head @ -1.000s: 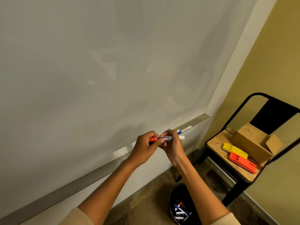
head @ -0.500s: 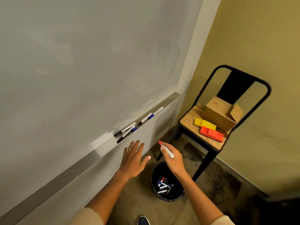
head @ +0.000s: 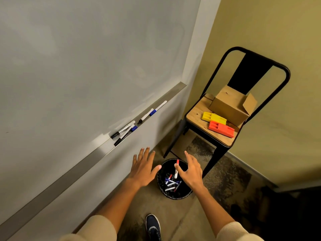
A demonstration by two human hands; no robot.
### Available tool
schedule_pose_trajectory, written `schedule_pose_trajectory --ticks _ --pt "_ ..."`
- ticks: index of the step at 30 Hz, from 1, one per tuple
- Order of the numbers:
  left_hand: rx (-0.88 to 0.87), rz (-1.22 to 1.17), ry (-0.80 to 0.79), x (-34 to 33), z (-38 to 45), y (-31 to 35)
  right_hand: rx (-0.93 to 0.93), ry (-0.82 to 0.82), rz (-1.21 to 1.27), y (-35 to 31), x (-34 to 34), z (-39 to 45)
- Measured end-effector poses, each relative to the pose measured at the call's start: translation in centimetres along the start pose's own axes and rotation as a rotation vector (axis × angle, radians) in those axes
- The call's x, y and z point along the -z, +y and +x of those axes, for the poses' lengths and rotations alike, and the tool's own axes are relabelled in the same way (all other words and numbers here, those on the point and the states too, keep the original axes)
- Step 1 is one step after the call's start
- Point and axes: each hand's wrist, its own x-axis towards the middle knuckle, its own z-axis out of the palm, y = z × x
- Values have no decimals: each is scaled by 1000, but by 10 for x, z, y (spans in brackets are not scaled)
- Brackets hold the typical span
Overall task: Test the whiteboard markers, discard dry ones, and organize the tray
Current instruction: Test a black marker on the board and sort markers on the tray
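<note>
Head view: both hands (head: 166, 171) spread, holding nothing; four markers (head: 139, 119) in tray (head: 69, 173).

Cream knit sleeves (head: 97, 228) pushed above bare forearms, one dark navy sneaker (head: 153, 226) (grey-trimmed).

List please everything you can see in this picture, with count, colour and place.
whiteboard: one, white, on left wall
tray: one, silver, along whiteboard's lower edge
markers on tray: about five, black and blue caps
bin: one, black, on floor
discarded markers: several, inside bin
red-capped marker: one, over bin, by right fingers
chair: one, black frame, wooden seat
cardboard box: one, brown, on seat
plastic blocks: two, yellow and orange, on seat
shoe: one, dark blue, on floor
hands: left, right, fingers spread
</note>
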Motion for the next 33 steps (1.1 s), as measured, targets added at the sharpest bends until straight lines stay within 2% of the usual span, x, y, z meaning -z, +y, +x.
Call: schedule_pose_trajectory --ticks 8,17,26,29,33 --pt "69 -23 100 9 0 -28 86 -34 64 -28 -5 22" --pt "236 -40 218 28 -14 -77 397 -108 16 -133 -34 52" --pt "415 -111 280 40 -52 -120 738 -223 -399 -225 -74 80" --pt "447 -135 303 44 -64 -131 766 -279 -567 -238 -81 89" --pt "457 -164 310 47 -77 -141 801 -312 -656 -251 -87 95"
